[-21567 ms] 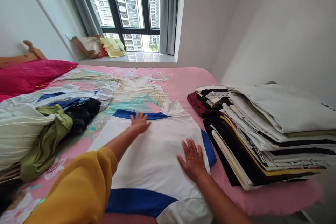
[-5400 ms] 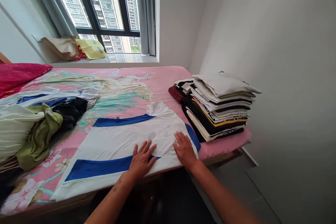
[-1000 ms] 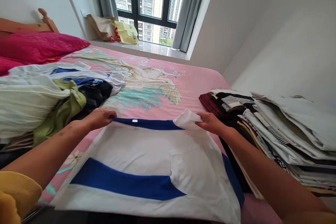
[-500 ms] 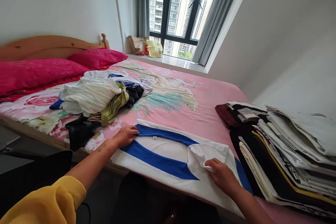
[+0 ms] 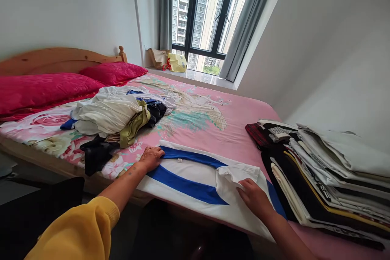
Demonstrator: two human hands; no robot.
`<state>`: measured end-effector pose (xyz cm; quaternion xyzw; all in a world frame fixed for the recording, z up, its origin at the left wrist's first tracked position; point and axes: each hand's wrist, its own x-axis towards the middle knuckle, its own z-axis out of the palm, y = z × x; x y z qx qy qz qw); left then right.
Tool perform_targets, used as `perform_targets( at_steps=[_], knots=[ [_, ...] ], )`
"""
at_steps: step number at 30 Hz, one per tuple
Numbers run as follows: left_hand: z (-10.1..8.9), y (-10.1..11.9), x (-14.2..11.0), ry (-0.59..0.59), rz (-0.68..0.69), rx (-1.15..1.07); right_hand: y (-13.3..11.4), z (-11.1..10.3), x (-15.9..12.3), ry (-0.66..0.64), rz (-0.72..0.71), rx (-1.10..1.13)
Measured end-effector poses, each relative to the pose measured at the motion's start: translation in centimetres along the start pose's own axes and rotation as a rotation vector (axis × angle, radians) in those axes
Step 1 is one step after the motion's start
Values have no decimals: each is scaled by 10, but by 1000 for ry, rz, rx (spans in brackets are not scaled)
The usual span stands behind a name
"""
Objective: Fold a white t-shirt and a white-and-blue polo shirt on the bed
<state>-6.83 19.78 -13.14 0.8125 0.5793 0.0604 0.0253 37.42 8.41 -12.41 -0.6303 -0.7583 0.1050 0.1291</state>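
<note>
A white and blue shirt (image 5: 191,172) lies folded lengthwise along the near edge of the bed, with a small white label showing between its blue bands. At the shirt's left end, my left hand (image 5: 152,158) has its fingers curled over the blue edge. My right hand (image 5: 253,197) pinches the loose white sleeve part near the right end, which stands up a little in a crease. Both hands are closed on the cloth. The right fingertips are partly hidden by the sleeve fabric.
A tall stack of folded clothes (image 5: 326,178) stands close by my right arm. To the left is a loose heap of clothes (image 5: 112,111), with red pillows (image 5: 45,93) behind it. The pink flowered bedsheet (image 5: 240,109) spreads toward the window, where bags (image 5: 177,63) sit on the sill.
Flat palms on the spread shirt gave way to both hands gripping its far side. That side has since come over toward me and down onto the shirt. My view has turned left.
</note>
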Motion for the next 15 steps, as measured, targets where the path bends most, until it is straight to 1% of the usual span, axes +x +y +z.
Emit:
perform_targets(
  at_steps=[3, 5, 7, 9, 12, 15],
  knots=[
    [-1, 2, 12, 7, 3, 33, 1, -6, 5, 20, 6, 25],
    [-4, 1, 15, 9, 23, 54, 2, -11, 6, 29, -7, 41],
    [-6, -1, 12, 5, 49, 70, 2, -15, 4, 32, -32, 38],
    [-7, -3, 6, -8, 77, 82, 2, -17, -2, 4, -45, 18],
    [-6, -7, -4, -31, 99, 96, 3, -12, -10, -71, -31, 1],
    [-6, -10, -9, -42, 89, 113, 6, -2, -15, -112, 9, 13]
  ],
)
